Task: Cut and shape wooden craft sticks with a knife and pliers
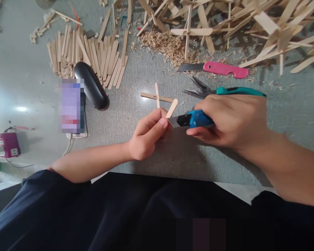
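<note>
My left hand (148, 134) pinches a small wooden craft stick (172, 108) that points up and to the right. My right hand (231, 120) is wrapped round a blue utility knife (192, 119). The knife's blade tip rests against the stick just above my left thumb. Both hands hover over a grey mat (151, 160) near its front edge. Two more sticks (157, 96) lie crossed on the mat just beyond my left hand.
Teal-handled pliers (225, 91) and a pink utility knife (217, 68) lie beyond my right hand. A stack of craft sticks (89, 55), wood shavings (167, 45) and glued stick frames (251, 21) fill the back. A black case (91, 85) and a phone (72, 106) sit left.
</note>
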`<state>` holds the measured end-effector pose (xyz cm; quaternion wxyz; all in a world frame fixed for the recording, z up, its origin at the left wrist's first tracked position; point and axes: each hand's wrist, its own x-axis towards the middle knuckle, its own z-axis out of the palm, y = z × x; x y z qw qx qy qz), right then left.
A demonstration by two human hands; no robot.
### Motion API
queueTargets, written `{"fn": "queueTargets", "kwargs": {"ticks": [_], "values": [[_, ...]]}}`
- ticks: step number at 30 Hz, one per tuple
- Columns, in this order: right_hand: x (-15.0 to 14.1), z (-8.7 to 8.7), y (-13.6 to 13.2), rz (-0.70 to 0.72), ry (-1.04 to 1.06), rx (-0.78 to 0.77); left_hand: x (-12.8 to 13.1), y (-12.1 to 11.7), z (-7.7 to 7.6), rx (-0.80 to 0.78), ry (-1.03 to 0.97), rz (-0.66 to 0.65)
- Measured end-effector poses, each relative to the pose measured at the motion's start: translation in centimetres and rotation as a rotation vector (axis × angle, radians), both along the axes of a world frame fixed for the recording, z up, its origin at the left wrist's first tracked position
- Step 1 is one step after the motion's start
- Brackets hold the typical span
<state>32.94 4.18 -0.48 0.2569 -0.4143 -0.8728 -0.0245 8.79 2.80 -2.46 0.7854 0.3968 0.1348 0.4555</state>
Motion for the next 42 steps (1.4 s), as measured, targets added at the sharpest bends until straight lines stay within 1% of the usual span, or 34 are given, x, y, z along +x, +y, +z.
{"fn": "queueTargets", "kwargs": {"ticks": [5,9,12,15,18,22,24,26,28,29,32,35,39,42], "values": [[0.0,0.3,-0.2,0.003,-0.013,-0.067,0.0,-0.2,0.3,-0.026,-0.009,0.002],[0.0,0.4,-0.2,-0.008,0.004,-0.038,-0.1,-0.1,0.4,-0.041,-0.003,-0.003],[-0.1,0.2,-0.1,-0.023,-0.035,-0.049,-0.1,0.0,0.6,-0.07,0.009,-0.014],[-0.1,-0.1,0.0,-0.008,-0.024,0.016,0.1,0.0,0.7,-0.092,0.026,-0.009],[-0.1,-0.6,0.1,-0.012,-0.01,0.023,0.4,-0.2,0.7,-0.073,0.078,0.059],[0.0,-0.8,-0.2,-0.07,-0.054,-0.016,0.8,-0.6,0.4,0.021,0.176,0.182],[-0.1,-0.5,-0.4,-0.096,-0.086,-0.051,0.9,-0.8,0.4,0.037,0.215,0.233],[-0.1,-0.1,-0.5,-0.11,-0.126,-0.127,1.0,-0.9,0.4,0.037,0.234,0.275],[-0.2,0.3,-0.6,-0.115,-0.161,-0.191,1.0,-1.0,0.5,0.034,0.247,0.302],[-0.2,0.4,-0.6,-0.119,-0.162,-0.195,1.0,-1.0,0.6,0.031,0.257,0.309],[-0.2,0.4,-0.6,-0.123,-0.118,-0.122,1.0,-0.9,0.7,0.001,0.313,0.307],[-0.1,0.1,-0.5,-0.123,-0.113,-0.11,1.0,-0.8,0.9,-0.038,0.342,0.291],[-0.1,0.3,-0.5,-0.103,-0.116,-0.187,0.9,-0.6,1.3,-0.077,0.264,0.23],[-0.2,0.8,-0.4,-0.111,-0.129,-0.298,0.6,-0.3,1.5,-0.122,0.153,0.124]]}}
